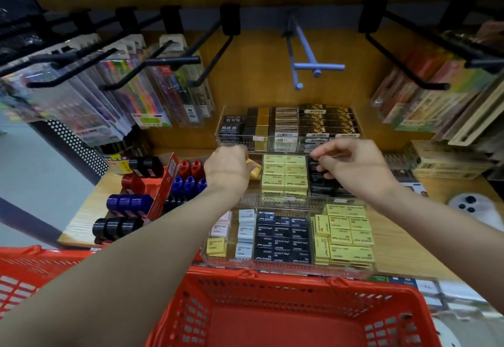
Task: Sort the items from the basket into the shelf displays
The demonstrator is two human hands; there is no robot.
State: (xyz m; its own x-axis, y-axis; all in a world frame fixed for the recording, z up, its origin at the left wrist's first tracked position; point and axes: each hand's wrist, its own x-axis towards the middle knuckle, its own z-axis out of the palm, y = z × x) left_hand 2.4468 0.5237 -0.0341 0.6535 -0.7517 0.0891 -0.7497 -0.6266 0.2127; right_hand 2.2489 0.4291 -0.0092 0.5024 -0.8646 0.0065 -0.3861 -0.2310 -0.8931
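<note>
Trouble seemed likeliest at the left hand (227, 168), which gripped a yellow eraser (254, 170) just beside the yellow eraser stack (285, 173) in the middle tier of the clear acrylic display (286, 202); a careless release could have dropped it askew or knocked the neat rows out of line. That hand was knuckles-up, fingers curled round the eraser, forearm reaching up from the lower left. The right hand (351, 164) hovered over the black erasers (323, 183), fingers loosely curled; whether it pinched anything I could not tell. The red basket (286, 289) sat below, its visible floor bare.
</note>
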